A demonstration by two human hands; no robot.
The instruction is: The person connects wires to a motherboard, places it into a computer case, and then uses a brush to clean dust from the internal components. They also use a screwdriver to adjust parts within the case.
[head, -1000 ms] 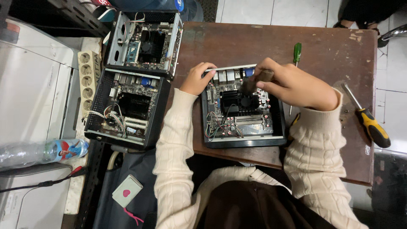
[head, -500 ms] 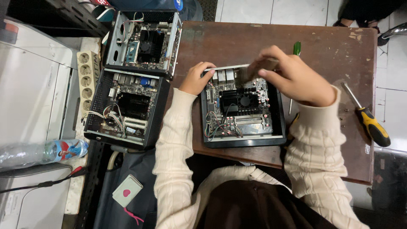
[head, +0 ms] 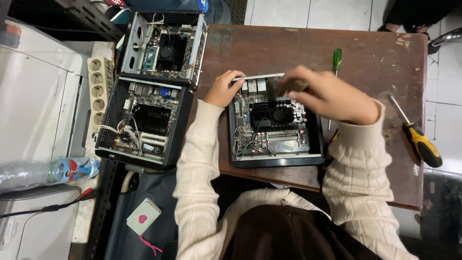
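Sitting on a worn brown wooden table (head: 308,48), a small open computer box (head: 275,123) shows its green board, a dark square cooler with thin metal fins and a bunch of thin coloured wires. The box is a flat black metal tray, a bit wider than it is deep. Its long side runs left to right, and its silver back edge points away from the person.

The left hand (head: 222,89) curls over the far left corner of the box and grips that edge. The right hand (head: 332,95) hovers over the far edge, its fingers closed on something small and dark. That thing is blurred, so I cannot tell what it is.

A thin green screwdriver (head: 337,58) lies behind the right hand, partly hidden by it. A fat yellow and black screwdriver (head: 417,136) lies on the right side of the table, well apart from the box.

Two more open computer boxes (head: 149,86) rest to the left, full of wires and parts. Soft cream knitted sleeves (head: 197,159) cover both arms. A clear plastic bottle (head: 48,171) lies far left, cut off by the edge.
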